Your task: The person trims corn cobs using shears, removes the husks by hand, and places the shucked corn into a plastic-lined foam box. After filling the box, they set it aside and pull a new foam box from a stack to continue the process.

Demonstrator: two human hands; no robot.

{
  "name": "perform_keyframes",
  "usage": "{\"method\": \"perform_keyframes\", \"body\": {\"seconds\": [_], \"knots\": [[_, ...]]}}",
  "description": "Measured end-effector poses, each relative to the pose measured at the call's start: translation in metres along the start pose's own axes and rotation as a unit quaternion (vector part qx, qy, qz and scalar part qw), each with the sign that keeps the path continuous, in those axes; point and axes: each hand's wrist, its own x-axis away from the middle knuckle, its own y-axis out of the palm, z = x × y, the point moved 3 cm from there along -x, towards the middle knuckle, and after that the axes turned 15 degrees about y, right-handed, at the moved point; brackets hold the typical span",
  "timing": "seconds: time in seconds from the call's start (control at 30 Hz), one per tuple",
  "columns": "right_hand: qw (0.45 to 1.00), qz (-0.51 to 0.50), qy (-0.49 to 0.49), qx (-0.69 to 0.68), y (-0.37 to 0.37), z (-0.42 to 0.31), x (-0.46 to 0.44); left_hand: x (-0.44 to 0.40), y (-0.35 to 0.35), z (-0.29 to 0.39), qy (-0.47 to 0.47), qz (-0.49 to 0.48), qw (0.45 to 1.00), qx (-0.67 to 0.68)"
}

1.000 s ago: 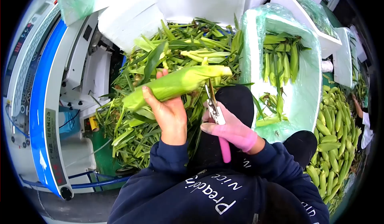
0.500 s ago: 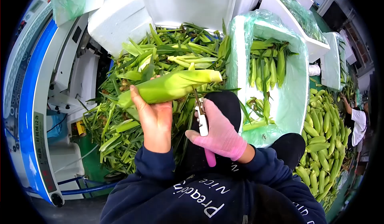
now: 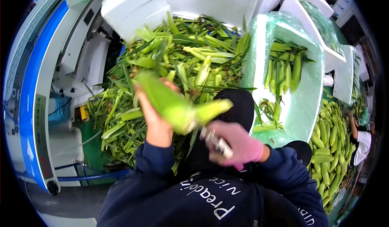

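A green ear of corn [image 3: 162, 99] in its husk, blurred by motion, lies in my bare left hand [image 3: 150, 119], whose fingers wrap behind it. Its pale stalk end [image 3: 214, 110] sticks out to the right at an angle to the ear; whether it is still joined, I cannot tell. My right hand [image 3: 240, 141], in a pink glove, is closed around pruning shears [image 3: 221, 145] with white on the handle. The shears' blades are at the base of the ear, partly hidden and smeared.
Husks and leaves [image 3: 170, 61] are heaped ahead of me. A green-lined foam box [image 3: 298, 117] holding several ears stands to the right. Beyond it lies a large pile of corn [image 3: 330, 142], with another person [image 3: 360, 144] beside it. A blue-edged machine [image 3: 38, 85] stands on the left.
The ear has tipped, its stalk end swinging down toward me, and the stalk now sits at an angle. My right hand with the shears has shifted slightly right; the view has moved left.
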Motion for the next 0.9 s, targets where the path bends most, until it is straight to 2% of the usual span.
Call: {"method": "perform_keyframes", "body": {"seconds": [0.03,0.07,0.1,0.13,0.17,0.2,0.23,0.27,0.3,0.33,0.37,0.4,0.43,0.47,0.53,0.57,0.6,0.67,0.7,0.73,0.77,0.8,0.83,0.87,0.9], "knots": [[0.997,-0.079,-0.004,-0.018,0.015,-0.003,0.002,0.002,0.003,-0.015,-0.188,-0.010,0.973,0.133],[0.987,-0.159,-0.007,-0.037,0.028,-0.010,0.004,0.007,0.009,-0.030,-0.363,-0.022,0.894,0.260],[0.972,-0.233,0.013,-0.039,0.027,-0.020,0.002,0.011,0.009,-0.033,-0.357,-0.069,0.897,0.250],[0.968,-0.248,0.001,-0.033,0.030,-0.014,0.002,0.011,0.009,-0.031,-0.349,-0.117,0.899,0.238],[0.954,-0.257,0.028,-0.151,0.029,-0.006,0.008,-0.002,0.003,-0.017,-0.313,-0.232,0.888,0.245],[0.926,-0.260,0.058,-0.267,0.024,0.002,0.015,-0.003,-0.008,-0.010,-0.266,-0.297,0.880,0.258],[0.841,-0.297,0.171,-0.419,0.010,0.000,0.021,-0.004,-0.015,-0.001,-0.214,-0.355,0.868,0.274],[0.923,-0.258,0.109,-0.262,0.000,-0.002,0.013,-0.006,-0.025,0.009,-0.199,-0.310,0.902,0.227],[0.961,-0.220,0.067,-0.151,-0.010,-0.014,0.008,0.007,-0.032,0.017,-0.217,-0.144,0.958,0.119],[0.984,-0.174,0.023,-0.042,-0.018,-0.028,0.003,0.019,-0.043,0.022,-0.226,0.009,0.974,0.023],[0.988,-0.144,-0.024,-0.050,-0.027,-0.034,-0.006,0.031,-0.053,0.020,-0.234,0.069,0.969,-0.026],[0.990,-0.113,-0.070,-0.055,-0.039,-0.041,-0.016,0.042,-0.057,0.016,-0.274,0.045,0.961,0.002],[0.984,-0.067,-0.007,-0.164,-0.052,-0.046,-0.029,0.053,-0.061,0.013,-0.314,0.021,0.949,0.028],[0.960,-0.020,0.057,-0.272,-0.062,-0.049,-0.044,0.059,-0.077,0.012,-0.297,-0.017,0.955,0.004],[0.851,-0.032,-0.010,-0.525,-0.078,-0.049,-0.076,0.070,-0.085,0.012,-0.187,0.020,0.979,-0.081],[0.801,0.017,0.005,-0.598,-0.076,-0.023,-0.094,0.070,-0.083,0.013,-0.122,0.003,0.981,-0.149],[0.809,-0.090,0.056,-0.578,-0.065,0.005,-0.105,0.070,-0.079,0.017,-0.087,-0.029,0.977,-0.193],[0.770,-0.210,0.153,-0.583,-0.016,0.028,-0.084,0.069,-0.057,0.020,-0.026,-0.069,0.936,-0.344],[0.798,-0.193,0.193,-0.537,0.000,0.018,-0.068,0.069,-0.059,0.027,-0.019,-0.119,0.930,-0.347],[0.820,-0.175,0.235,-0.493,0.014,0.006,-0.053,0.070,-0.056,0.033,0.000,-0.127,0.897,-0.423],[0.875,-0.160,0.151,-0.431,0.020,0.001,-0.048,0.070,-0.050,0.036,0.025,-0.151,0.855,-0.496],[0.897,-0.149,0.149,-0.389,0.014,-0.005,-0.037,0.066,-0.045,0.037,0.046,-0.178,0.805,-0.564],[0.905,-0.095,0.147,-0.387,0.006,-0.013,-0.028,0.058,-0.038,0.036,0.115,-0.271,0.708,-0.642],[0.910,-0.038,0.145,-0.386,0.000,-0.018,-0.019,0.057,-0.030,0.029,0.127,-0.290,0.701,-0.639],[0.889,0.018,0.111,-0.444,-0.002,-0.019,-0.012,0.057,-0.016,0.020,0.153,-0.302,0.704,-0.624]]}}
